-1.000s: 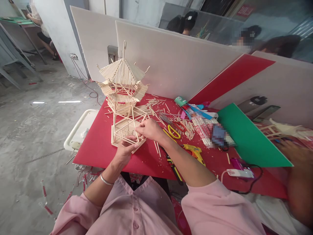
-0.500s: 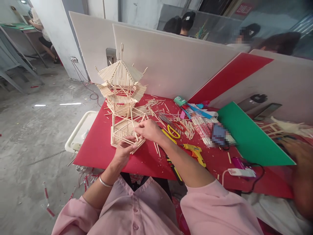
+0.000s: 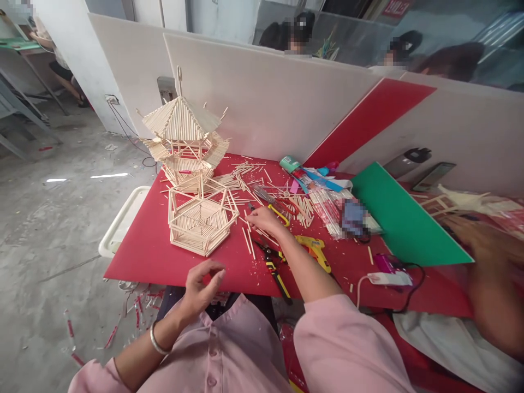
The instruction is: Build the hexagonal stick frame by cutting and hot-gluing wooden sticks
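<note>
A hexagonal base made of thin wooden sticks (image 3: pixel 200 221) lies on the red tabletop, with low stick walls and slanted struts. My left hand (image 3: pixel 203 284) is just in front of it, touching nothing; its fingers are curved, with a gap to the thumb. To the right of the base, my right hand (image 3: pixel 265 219) is low over the table among loose sticks (image 3: pixel 248 243). Its fingertips are pinched together, and what they hold, if anything, is too small to make out. Behind the base stands a tiered stick pagoda (image 3: pixel 182 123) with a pointed roof.
Yellow-and-black pliers (image 3: pixel 276 275) and a yellow glue gun (image 3: pixel 314 251) lie right of my hands. Beyond are bagged sticks (image 3: pixel 325 207) and a green board (image 3: pixel 409 218). Pale panels (image 3: pixel 262 98) stand along the back. Another person's arm (image 3: pixel 487 273) is at the far right.
Both hands have come off the hexagonal base. My left hand has drawn back toward me; my right hand has moved right to the loose sticks. The view has shifted slightly.
</note>
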The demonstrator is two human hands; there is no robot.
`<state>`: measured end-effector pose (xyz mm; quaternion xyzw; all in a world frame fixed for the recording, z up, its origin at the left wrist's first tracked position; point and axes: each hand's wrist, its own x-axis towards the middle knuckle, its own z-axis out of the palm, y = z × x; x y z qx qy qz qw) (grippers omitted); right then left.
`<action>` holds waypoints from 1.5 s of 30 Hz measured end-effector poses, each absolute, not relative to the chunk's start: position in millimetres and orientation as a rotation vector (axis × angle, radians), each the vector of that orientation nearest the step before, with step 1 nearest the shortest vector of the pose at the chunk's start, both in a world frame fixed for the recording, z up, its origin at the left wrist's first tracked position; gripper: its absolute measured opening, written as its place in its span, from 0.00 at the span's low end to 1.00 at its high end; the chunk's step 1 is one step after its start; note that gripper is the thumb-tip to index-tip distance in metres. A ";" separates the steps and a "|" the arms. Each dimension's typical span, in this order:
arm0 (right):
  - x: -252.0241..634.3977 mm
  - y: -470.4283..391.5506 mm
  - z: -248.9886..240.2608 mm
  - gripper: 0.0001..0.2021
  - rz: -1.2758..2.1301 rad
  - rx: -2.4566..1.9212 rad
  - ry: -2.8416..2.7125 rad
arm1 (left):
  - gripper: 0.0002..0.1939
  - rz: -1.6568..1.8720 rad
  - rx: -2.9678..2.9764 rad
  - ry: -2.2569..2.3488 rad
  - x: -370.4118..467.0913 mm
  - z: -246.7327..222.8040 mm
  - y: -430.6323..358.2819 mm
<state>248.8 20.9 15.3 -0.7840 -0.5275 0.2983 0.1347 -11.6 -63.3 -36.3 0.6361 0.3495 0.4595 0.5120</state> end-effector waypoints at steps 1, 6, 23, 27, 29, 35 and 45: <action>250.6 30.0 13.2 0.13 0.880 -2.254 -1.565 | 0.07 1.059 1.571 0.801 -3.6 -33.7 -62.6; 259.6 63.0 14.4 0.16 0.804 -2.206 -1.733 | 0.13 0.964 1.567 0.732 32.9 -27.8 -52.2; 287.9 177.6 -8.4 0.13 0.511 -2.036 -2.109 | 0.16 0.961 1.542 0.739 59.0 -43.7 -43.4; 287.8 184.7 -11.7 0.09 0.506 -1.992 -2.208 | 0.10 0.946 1.585 0.733 59.6 -49.4 -44.2; 286.3 185.9 -11.9 0.08 0.507 -1.981 -2.248 | 0.08 0.941 1.611 0.751 59.5 -51.9 -44.8; 294.1 182.9 -9.5 0.09 0.472 -1.964 -2.289 | 0.15 0.946 1.565 0.830 58.0 -50.1 -45.8; 285.2 188.7 -15.9 0.12 0.327 -1.968 -2.220 | 0.22 0.933 1.555 0.869 58.8 -45.7 -46.9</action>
